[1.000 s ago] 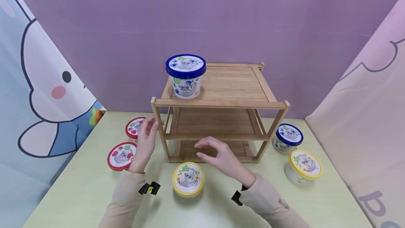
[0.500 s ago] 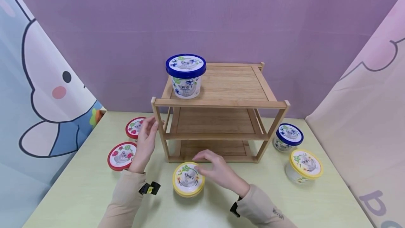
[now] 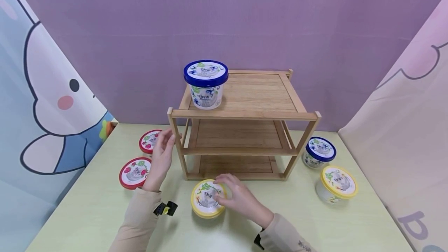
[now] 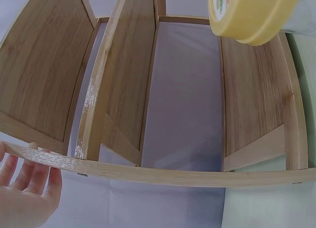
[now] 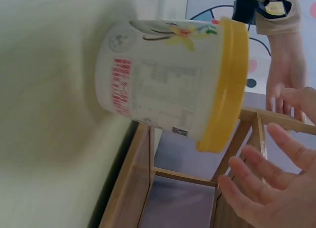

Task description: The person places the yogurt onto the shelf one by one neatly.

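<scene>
A tub with a yellow lid [image 3: 205, 200] stands upright on the table in front of a three-tier wooden shelf [image 3: 259, 92]. My right hand [image 3: 242, 200] is at the right side of this tub, its thumb and fingers spread apart by the lid. In the right wrist view, the spread fingers [image 5: 269, 181] appear beside the tub's yellow lid [image 5: 229, 85], with nothing held between them. My left hand [image 3: 161, 162] holds the shelf's front left post [image 4: 148, 172], fingertips showing past its edge in the left wrist view.
On the top tier stands a blue-lidded tub [image 3: 205, 84]. Two red-lidded tubs, one nearer [image 3: 134, 172] and one farther [image 3: 148, 140], sit left of the shelf. Right of it are another blue-lidded tub [image 3: 319, 151] and another yellow-lidded tub [image 3: 336, 184]. A purple curtain [image 3: 245, 22] hangs behind.
My right hand has come down and toward the front, from before the shelf's bottom tier to the yellow-lidded tub's right side. My left hand keeps its place on the post.
</scene>
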A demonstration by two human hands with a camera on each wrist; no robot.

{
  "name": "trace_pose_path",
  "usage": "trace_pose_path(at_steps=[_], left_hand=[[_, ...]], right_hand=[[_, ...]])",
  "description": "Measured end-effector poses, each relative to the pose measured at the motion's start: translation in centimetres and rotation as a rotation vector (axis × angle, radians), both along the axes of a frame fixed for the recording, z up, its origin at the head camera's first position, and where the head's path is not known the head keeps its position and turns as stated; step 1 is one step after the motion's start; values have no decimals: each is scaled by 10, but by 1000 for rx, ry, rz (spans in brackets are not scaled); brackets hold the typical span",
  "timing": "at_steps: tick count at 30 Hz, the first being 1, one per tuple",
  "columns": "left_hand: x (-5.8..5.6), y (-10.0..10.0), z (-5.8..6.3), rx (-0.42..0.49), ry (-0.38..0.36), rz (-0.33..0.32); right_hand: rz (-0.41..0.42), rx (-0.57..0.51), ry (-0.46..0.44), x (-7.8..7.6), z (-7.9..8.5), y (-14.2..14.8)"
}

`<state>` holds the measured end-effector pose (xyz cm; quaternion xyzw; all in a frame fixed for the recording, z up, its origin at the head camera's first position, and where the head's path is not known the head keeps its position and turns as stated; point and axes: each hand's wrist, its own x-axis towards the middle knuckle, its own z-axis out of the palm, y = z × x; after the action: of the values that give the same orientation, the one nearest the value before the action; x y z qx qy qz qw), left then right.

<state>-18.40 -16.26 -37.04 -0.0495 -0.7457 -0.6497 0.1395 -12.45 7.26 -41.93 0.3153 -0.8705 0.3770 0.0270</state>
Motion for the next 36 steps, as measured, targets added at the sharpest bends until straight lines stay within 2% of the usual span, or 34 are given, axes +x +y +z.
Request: trace_pose_path(at_steps=[12, 24, 36], left_hand=[[-1, 0, -1, -9, -2, 7], [-3, 0, -2, -8, 1, 20], [0, 1, -1, -6, 12, 1]], right_hand=[[-105, 164, 49, 13, -18, -10], [-99, 230, 111, 20, -29, -17], [-84, 217, 16, 21, -27, -15]])
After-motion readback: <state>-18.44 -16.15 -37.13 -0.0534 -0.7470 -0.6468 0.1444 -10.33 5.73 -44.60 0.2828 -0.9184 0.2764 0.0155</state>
